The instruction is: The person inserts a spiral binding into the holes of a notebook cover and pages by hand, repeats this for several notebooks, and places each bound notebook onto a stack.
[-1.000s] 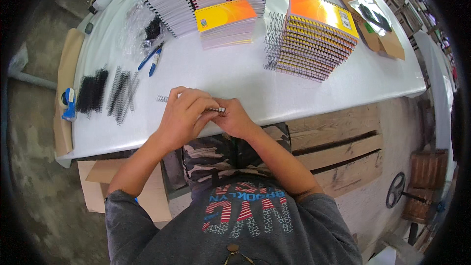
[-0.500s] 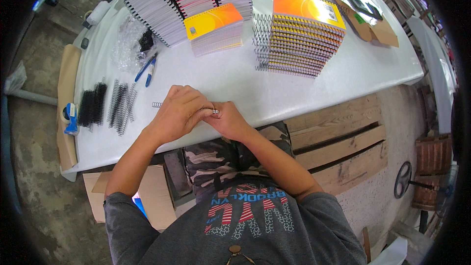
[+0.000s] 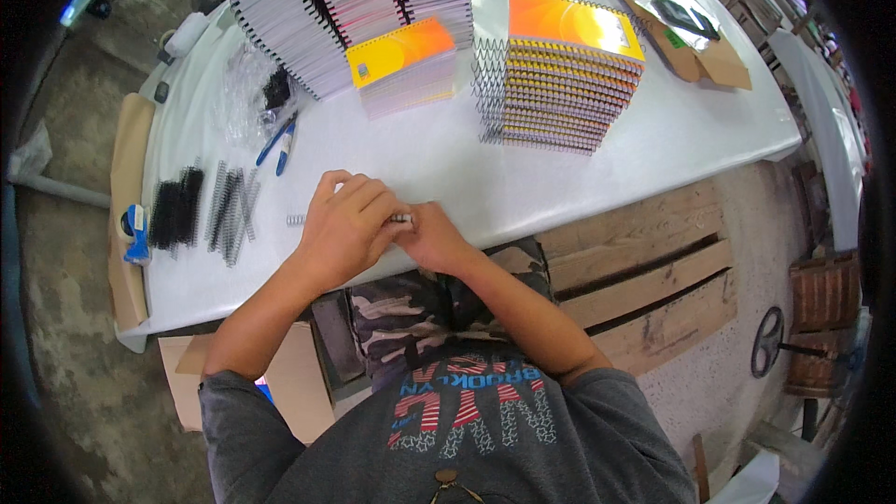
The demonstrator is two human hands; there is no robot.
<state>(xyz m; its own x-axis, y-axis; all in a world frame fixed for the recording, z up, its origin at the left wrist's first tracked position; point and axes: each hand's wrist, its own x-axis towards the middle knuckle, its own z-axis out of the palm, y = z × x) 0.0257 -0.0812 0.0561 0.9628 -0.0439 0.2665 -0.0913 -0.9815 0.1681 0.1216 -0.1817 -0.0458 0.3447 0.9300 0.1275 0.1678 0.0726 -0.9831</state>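
Coil best kept level and lightly pinched, so its rings stay true. One end juts left past the left hand, fingers curled closed over its middle; right hand drawn in on its other end. Notebook stack farther right on worktop.

From afar, I see a thin grey spiral coil before and left of the tall, rectangular yellow-orange notebook stack; flat brown cardboard lies to its right.
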